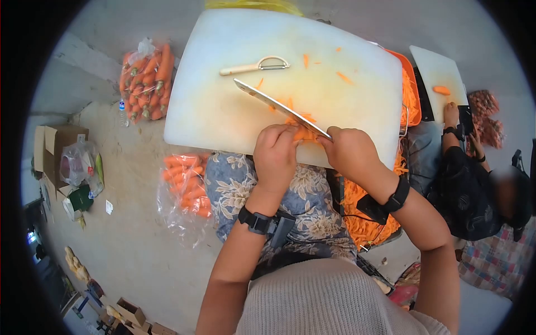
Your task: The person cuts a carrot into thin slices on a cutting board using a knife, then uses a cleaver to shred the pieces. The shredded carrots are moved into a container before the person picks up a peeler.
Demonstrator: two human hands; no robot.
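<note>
A large white cutting board lies in front of me. My right hand is closed around the handle of a knife, its blade slanting toward the upper left across the board. Closed fingers of my left hand press on a carrot at the board's near edge, right beside the blade. The carrot is partly hidden by both hands. Thin orange strips lie around the blade, and a few pieces are scattered toward the upper right. Beyond the knife rests a Y-shaped peeler with a pale handle.
Shredded carrot fills an orange tub and a dark crate on the right. Bags of carrots sit on the floor at left, near a cardboard box. Another person works at a second board.
</note>
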